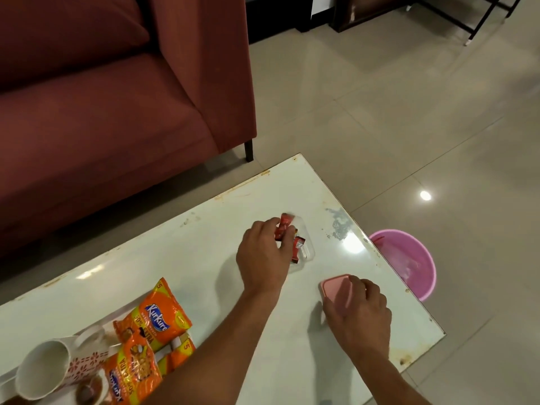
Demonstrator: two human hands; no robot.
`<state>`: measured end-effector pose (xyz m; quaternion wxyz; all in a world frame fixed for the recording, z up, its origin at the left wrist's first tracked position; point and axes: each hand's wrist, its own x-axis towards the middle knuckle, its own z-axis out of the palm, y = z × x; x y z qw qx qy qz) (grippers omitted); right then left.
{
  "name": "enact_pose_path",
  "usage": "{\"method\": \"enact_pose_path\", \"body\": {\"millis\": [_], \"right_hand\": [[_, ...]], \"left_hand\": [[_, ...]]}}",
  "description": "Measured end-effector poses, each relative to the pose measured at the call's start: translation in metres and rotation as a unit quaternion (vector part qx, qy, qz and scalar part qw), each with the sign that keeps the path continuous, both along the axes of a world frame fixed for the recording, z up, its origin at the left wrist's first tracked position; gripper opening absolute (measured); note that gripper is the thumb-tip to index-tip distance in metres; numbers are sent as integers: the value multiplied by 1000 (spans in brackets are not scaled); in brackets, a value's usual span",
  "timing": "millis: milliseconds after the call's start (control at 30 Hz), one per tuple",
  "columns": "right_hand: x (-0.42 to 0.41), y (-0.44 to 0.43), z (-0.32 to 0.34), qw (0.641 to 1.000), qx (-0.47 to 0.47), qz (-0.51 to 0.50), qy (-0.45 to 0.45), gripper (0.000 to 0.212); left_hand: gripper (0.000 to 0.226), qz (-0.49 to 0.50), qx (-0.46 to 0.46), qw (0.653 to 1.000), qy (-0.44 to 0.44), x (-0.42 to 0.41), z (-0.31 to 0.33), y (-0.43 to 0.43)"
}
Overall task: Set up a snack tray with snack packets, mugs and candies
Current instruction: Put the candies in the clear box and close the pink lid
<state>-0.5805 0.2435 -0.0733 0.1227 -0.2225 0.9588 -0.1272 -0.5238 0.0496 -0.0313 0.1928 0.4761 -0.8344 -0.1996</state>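
Observation:
My left hand [263,252] pinches a red-wrapped candy [285,225] over a small clear plastic container [305,258] near the table's far right corner; more red candies [298,248] lie in it. On the table nearer to me, my right hand [361,314] holds the container's pink lid [336,290]. At the bottom left, a white tray [96,328] carries orange snack packets [157,317] and a white mug [43,366] with a red pattern, lying tilted. A second mug with a dark inside [87,393] shows partly beside it.
The white table [175,258] has worn edges and a scuffed patch at its right corner. A maroon sofa [117,97] stands behind it. A pink bucket [409,258] sits on the tiled floor just past the table's right edge.

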Motion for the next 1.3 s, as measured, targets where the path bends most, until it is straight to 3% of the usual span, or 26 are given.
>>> {"method": "enact_pose_path", "body": {"millis": [100,267,333,433,533,633,733,900,1067,1167,1300], "right_hand": [[4,-2,4,999,39,9,-11,74],[-1,-6,17,999,-6,-12,-50,74],[0,-13,31,985,-124,-55,-107,82],[-2,-26,61,904,-345,-115,-226,83],[-3,-39,84,857,-438,-74,-259,81],[-3,-52,92,857,-463,-21,-228,77],[-4,-61,88,882,-438,1,-173,76],[0,-79,61,939,-327,-16,-100,81],[4,-103,38,979,-199,-23,-47,79],[6,-113,32,986,-160,-47,-20,81],[9,-115,27,986,-137,-77,-55,81]], "left_hand": [[47,33,50,998,-4,2,-3,9],[38,117,128,982,72,19,-2,25],[35,155,174,967,105,26,-1,30],[36,169,255,938,164,30,9,40],[44,93,414,892,156,27,27,51],[25,39,520,838,161,20,38,43],[12,65,524,827,194,11,36,17],[19,111,430,875,196,-12,22,-30],[21,40,300,946,114,-36,17,-51],[21,-1,262,962,76,-43,9,-54],[23,-39,240,970,25,-45,-3,-54]]}}
